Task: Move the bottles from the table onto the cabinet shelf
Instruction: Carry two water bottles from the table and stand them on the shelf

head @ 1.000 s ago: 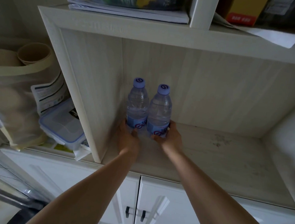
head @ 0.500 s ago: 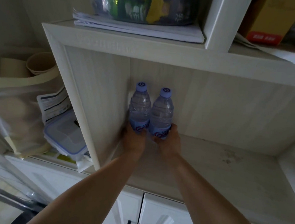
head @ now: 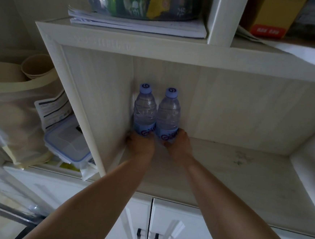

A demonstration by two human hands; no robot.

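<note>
Pale wood-grain laminate lines the cabinet shelf (head: 242, 175), and two clear water bottles are stood upright at its back left corner, touching each other side by side. The left bottle (head: 144, 110) is set against the left side wall; the right bottle (head: 168, 114) is just beside it, near the back panel. Each is closed with a lavender cap printed with a dark swirl mark, and each is wrapped low down in a blue label bearing purple looping script; the lettering is partly covered by fingers and cannot be read.

The left bottle is gripped around its base by the left hand (head: 140, 145), and the right bottle is gripped around its base by the right hand (head: 179, 146); both forearms are stretched in from the front edge of the shelf.

On the board above, a stack of papers (head: 138, 22) is laid under a clear bag, and a yellow box (head: 270, 17) with a red strip of white characters, too blurred to read, is seen at the right. Outside the left wall, a lidded plastic container (head: 66, 146) and a printed sheet (head: 53, 109) are leaned together.
</note>
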